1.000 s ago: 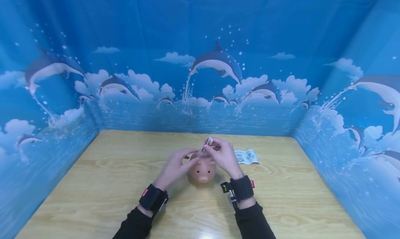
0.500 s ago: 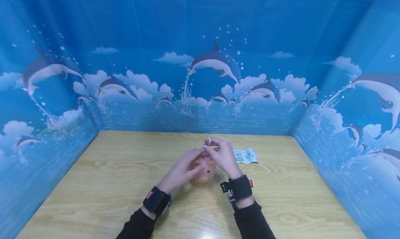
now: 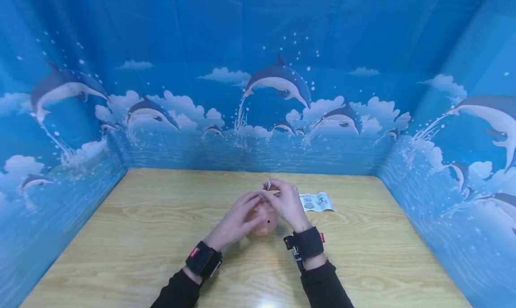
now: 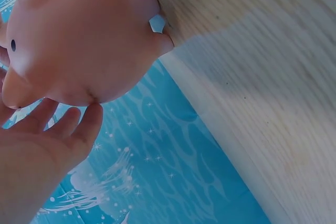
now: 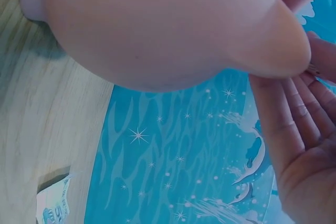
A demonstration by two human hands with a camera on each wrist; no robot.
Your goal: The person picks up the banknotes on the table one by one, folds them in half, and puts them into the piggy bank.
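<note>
A pink piggy bank (image 3: 272, 224) stands on the table, partly covered by both hands. My left hand (image 3: 235, 220) holds it, thumb across the face and fingers over the top; in the left wrist view its fingers (image 4: 90, 127) touch the side of the piggy bank (image 4: 84, 40). Between thumb and fingers, my right hand (image 3: 287, 205) pinches a folded banknote (image 3: 267, 184), which stands upright over the top of the bank. The note's lower end is hidden behind the fingers. In the right wrist view, the right hand (image 5: 299, 129) is beside the pig's ear (image 5: 283, 45).
Just right of the piggy bank a second banknote (image 3: 318, 202) lies flat and slightly wavy on the wooden table (image 3: 169, 209). A blue curtain (image 3: 193, 151) with dolphins encloses the table's back and both sides.
My left hand has moved right, from beside the top of the piggy bank onto its front and top. The folded banknote in my right hand sits slightly lower.
</note>
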